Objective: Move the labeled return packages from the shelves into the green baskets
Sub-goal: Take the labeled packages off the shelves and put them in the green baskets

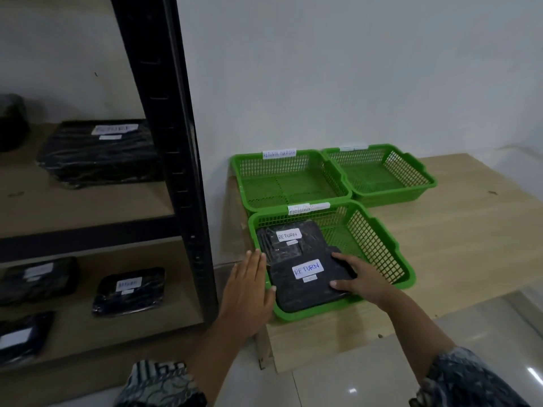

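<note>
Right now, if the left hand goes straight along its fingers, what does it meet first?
Likely the left rim of the near green basket, just beyond the left hand; depth is unclear.

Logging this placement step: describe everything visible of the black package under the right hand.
The front package is flat, black, seemingly plastic-wrapped, with a white label handwritten RETURN in blue and a smaller white sticker below. It lies in the nearest green basket, its far edge overlapping a second labelled package. The right hand holds its right side, thumb on top; the left hand is flat by the basket's left rim.
</note>
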Demonstrator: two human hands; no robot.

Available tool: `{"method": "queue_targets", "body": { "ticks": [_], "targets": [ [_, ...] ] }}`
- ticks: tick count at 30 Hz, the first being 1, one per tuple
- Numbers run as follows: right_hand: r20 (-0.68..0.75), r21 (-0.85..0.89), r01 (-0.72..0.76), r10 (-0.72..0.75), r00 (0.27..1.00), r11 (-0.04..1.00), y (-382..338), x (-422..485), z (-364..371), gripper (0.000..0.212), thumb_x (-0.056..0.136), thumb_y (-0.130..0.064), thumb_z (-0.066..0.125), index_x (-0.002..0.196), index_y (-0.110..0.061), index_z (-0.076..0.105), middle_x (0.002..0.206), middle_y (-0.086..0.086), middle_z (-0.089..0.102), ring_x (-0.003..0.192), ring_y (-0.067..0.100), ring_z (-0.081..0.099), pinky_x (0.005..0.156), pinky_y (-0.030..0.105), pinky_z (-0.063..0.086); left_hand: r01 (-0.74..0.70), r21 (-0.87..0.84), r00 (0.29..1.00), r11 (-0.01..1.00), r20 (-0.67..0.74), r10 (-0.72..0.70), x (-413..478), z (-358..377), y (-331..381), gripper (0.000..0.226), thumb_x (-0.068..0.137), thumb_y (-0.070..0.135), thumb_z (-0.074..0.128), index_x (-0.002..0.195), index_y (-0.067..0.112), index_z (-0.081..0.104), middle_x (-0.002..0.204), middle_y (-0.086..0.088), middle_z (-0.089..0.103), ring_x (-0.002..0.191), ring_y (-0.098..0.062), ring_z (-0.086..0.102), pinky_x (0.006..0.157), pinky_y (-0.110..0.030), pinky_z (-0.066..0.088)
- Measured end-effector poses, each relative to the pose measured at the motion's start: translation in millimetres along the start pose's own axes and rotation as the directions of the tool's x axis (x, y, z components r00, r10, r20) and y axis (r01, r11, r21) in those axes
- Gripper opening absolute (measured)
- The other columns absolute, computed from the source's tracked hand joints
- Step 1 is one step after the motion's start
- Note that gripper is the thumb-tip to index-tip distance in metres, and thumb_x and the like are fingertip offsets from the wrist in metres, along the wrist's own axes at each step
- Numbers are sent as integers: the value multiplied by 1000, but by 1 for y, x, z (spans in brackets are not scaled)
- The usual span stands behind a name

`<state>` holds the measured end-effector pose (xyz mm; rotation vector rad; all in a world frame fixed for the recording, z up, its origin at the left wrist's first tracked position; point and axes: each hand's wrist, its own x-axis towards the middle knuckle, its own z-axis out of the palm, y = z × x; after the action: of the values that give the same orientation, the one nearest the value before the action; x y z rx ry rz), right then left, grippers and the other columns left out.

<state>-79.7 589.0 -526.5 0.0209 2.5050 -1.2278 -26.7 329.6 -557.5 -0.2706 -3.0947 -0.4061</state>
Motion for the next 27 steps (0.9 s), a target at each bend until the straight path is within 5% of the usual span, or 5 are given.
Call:
{"method": "queue_targets", "body": {
  "ticks": [9,15,20,27],
  "targets": [
    [65,-162,-45,57,996,986,10,23,15,74,67,-5,82,131,-13,45,129,8,54,110,19,52,87,23,41,35,1,999,999,39,-35,0,11,6,69,94,42,24,149,11,-2,157,-6,-7,143,-19,-8,117,-40,1],
    [79,-249,-65,87,993,966,9,30,20,80,66,-10,84,134,-14,41,131,8,54,116,23,52,98,30,42,28,-30,999,999,-15,-29,-1,17,5,70,84,42,32,141,3,34,149,-13,32,136,-28,31,106,-50,28],
    [55,-321,-65,87,995,945,8,28,23,85,67,-14,83,139,-17,38,136,8,53,121,24,51,101,32,42,39,23,998,999,38,-40,-2,15,7,70,92,45,17,148,10,-3,157,-6,-8,143,-19,-9,116,-43,2],
    [7,-406,-98,111,994,909,1,20,27,85,74,-24,77,146,-25,31,140,12,45,123,28,50,102,33,41,45,65,994,997,95,-51,-1,5,9,69,97,42,27,148,10,-6,157,-6,-11,142,-19,-12,115,-45,6]
  ]
}}
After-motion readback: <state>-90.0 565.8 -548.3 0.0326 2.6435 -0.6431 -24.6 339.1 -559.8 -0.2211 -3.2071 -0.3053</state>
